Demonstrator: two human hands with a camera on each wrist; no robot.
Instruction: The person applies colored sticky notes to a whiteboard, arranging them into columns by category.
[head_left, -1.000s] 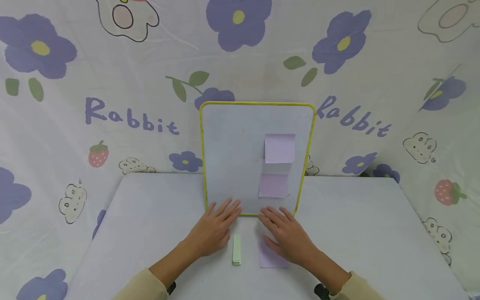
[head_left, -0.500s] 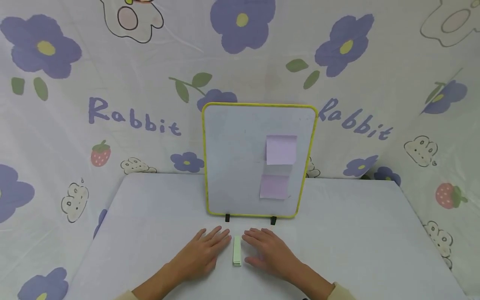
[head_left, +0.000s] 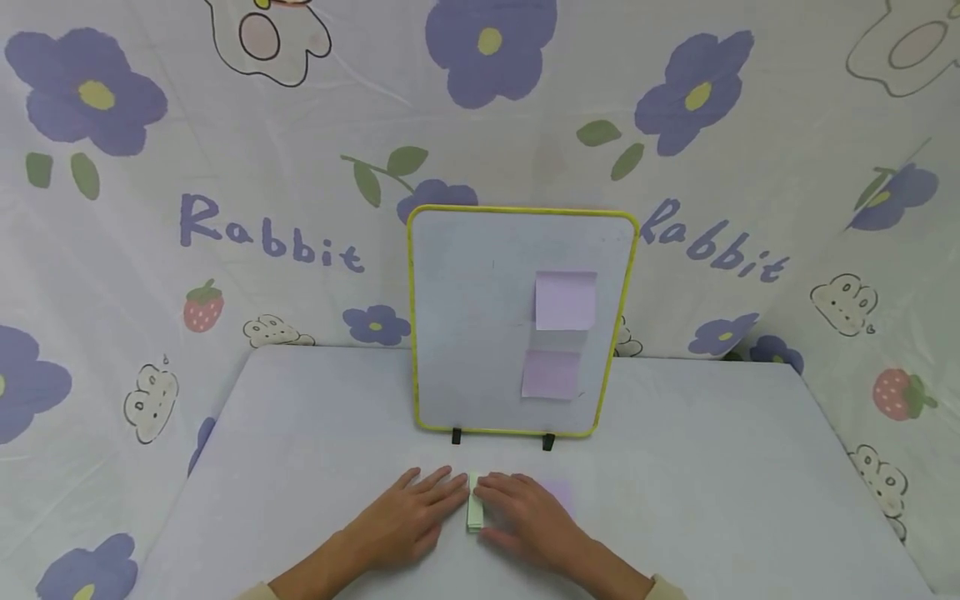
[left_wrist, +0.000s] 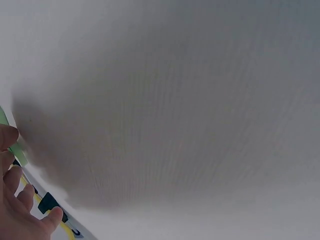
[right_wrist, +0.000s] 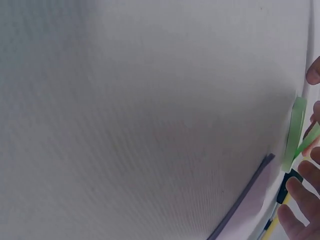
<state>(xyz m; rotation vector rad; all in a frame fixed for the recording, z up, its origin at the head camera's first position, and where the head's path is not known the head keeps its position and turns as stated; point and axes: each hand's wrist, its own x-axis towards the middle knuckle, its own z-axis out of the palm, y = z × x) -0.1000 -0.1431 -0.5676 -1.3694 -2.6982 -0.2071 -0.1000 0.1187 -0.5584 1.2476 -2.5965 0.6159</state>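
Observation:
A narrow pale green pad of sticky notes (head_left: 475, 515) lies lengthwise on the table between the two hands. My left hand (head_left: 407, 514) rests at its left side, fingers extended with the fingertips at the pad's edge. From the right, my right hand (head_left: 531, 517) reaches in with its fingertips over the pad's upper part. In the right wrist view the green pad (right_wrist: 295, 135) shows beside the fingers, with a lighter green strip (right_wrist: 309, 141) slanting away from it. A purple sticky note pad (head_left: 557, 497) is partly hidden behind the right hand.
Behind the hands a whiteboard (head_left: 472, 333) with a yellow frame stands on black feet (head_left: 548, 442). Two purple sticky notes, an upper one (head_left: 566, 301) and a lower one (head_left: 551, 374), are stuck on its right half. A patterned cloth (head_left: 300, 167) hangs behind the white table (head_left: 712, 483).
Both hands have drawn back from the whiteboard's lower edge toward the green pad, uncovering the black feet. The right hand has then moved left onto the green pad.

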